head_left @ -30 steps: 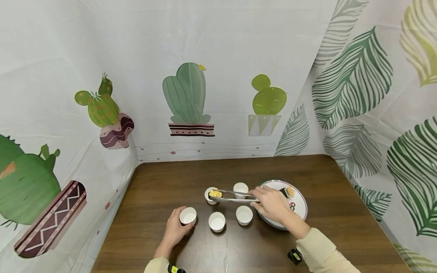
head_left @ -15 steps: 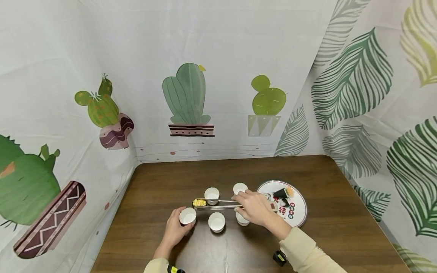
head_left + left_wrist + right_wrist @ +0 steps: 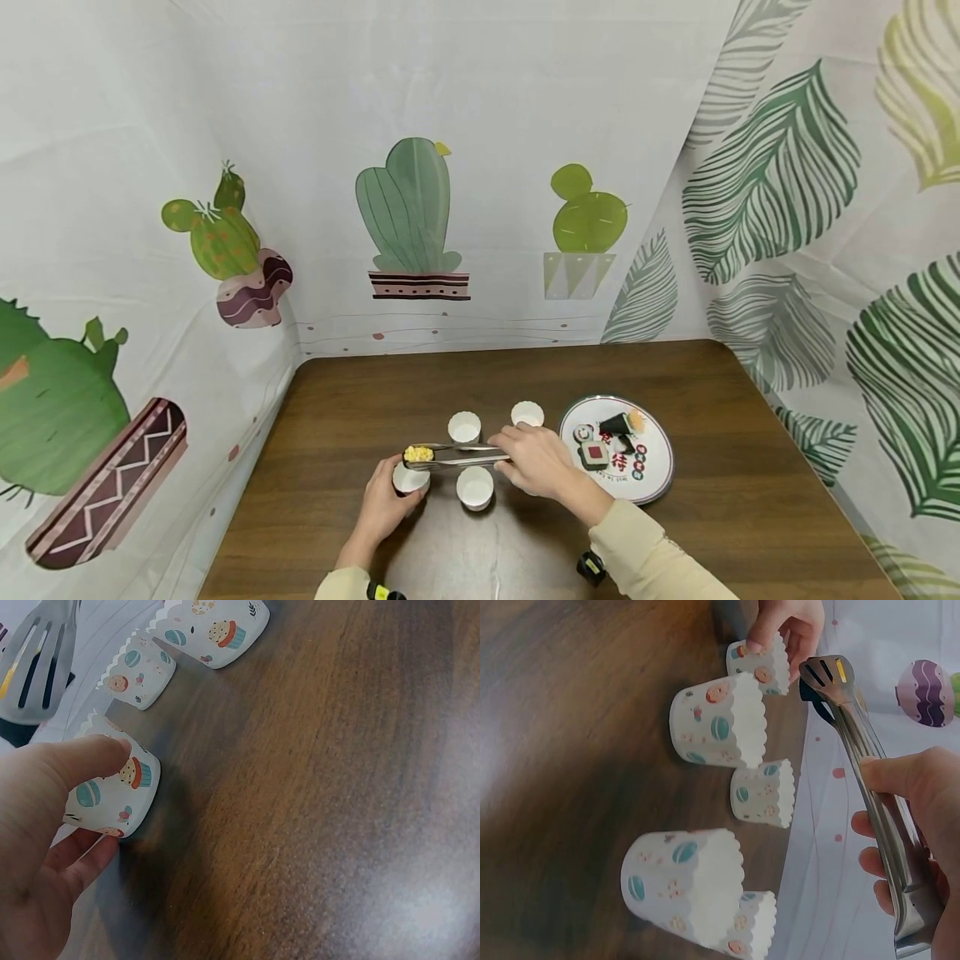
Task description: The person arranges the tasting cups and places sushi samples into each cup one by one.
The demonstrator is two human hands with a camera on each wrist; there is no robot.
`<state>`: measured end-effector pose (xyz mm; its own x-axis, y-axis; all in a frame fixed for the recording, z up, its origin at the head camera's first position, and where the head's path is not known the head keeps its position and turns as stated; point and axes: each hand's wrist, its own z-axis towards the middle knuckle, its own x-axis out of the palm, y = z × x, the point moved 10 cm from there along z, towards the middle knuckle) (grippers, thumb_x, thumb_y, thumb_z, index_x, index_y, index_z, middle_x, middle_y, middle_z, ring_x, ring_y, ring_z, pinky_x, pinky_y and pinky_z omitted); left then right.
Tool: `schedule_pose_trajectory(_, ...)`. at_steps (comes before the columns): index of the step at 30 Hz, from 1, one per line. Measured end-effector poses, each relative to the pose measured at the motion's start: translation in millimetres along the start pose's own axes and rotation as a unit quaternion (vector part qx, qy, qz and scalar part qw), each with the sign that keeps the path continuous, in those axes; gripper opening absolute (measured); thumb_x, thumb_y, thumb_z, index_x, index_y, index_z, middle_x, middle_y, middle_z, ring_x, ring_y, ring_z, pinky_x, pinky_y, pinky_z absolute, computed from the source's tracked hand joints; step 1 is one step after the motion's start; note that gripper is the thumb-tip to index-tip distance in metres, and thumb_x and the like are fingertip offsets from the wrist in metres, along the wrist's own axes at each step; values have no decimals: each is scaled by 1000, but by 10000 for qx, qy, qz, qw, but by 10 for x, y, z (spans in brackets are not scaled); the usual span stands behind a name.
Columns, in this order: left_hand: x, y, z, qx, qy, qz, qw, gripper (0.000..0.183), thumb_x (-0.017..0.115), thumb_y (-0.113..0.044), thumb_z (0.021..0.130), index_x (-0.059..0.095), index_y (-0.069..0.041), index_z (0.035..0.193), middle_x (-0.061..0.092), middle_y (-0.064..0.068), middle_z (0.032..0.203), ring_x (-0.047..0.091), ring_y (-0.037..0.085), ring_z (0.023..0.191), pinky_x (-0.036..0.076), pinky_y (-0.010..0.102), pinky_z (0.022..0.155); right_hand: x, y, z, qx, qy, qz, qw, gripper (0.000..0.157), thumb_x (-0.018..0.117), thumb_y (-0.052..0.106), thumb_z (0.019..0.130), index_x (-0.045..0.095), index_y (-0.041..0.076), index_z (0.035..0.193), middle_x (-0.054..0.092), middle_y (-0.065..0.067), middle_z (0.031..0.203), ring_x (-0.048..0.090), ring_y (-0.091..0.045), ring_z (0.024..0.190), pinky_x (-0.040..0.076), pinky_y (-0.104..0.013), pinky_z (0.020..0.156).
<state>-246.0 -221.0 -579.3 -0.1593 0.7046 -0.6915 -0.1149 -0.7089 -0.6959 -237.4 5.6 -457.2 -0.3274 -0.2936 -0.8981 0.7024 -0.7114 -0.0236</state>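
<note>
My left hand (image 3: 381, 507) holds a white paper baking cup (image 3: 411, 481) upright on the table, thumb on one side and fingers on the other. Printed cupcakes show on this cup (image 3: 135, 776) in the left wrist view. Metal tongs (image 3: 472, 456) are in my right hand (image 3: 536, 458), and their slotted tips squeeze a dark-wrapped sushi piece topped with yellow corn (image 3: 418, 454). That sushi hangs over the held cup, overlapping its far rim in the head view. In the right wrist view the thumb lies along the tongs (image 3: 885, 832), and the slotted tip mostly covers the sushi.
Several more baking cups stand right of the held one, including a back cup (image 3: 464, 427), a front cup (image 3: 476, 488) and one behind the right hand (image 3: 527, 412). A round plate (image 3: 656, 433) with several sushi pieces (image 3: 594, 455) lies on the right of the wooden table (image 3: 360, 392).
My right hand has moved left and slightly nearer, carrying the corn sushi in the tongs from the back cup to above the held cup. The left hand stays put. More of the plate shows.
</note>
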Motion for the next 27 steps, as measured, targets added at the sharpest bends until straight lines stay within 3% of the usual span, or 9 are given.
schedule_pose_trajectory(20, 10, 23, -4, -37, -2, 20, 10000, 68, 82, -15, 62, 51, 0, 121, 57, 12, 110, 57, 30, 102, 44, 45, 85, 198, 98, -1, 90, 215, 38, 9997, 28, 68, 36, 75, 66, 22, 99, 62, 9, 87, 55, -12, 75, 45, -26, 62)
schedule_pose_trajectory(27, 15, 31, -4, -72, 73, 11, 9999, 65, 82, -14, 63, 52, -1, 120, 57, 12, 111, 56, 30, 104, 44, 46, 87, 235, 122, -8, 89, 250, 32, 9996, 27, 68, 35, 75, 66, 21, 98, 61, 8, 86, 56, -13, 74, 44, -25, 56)
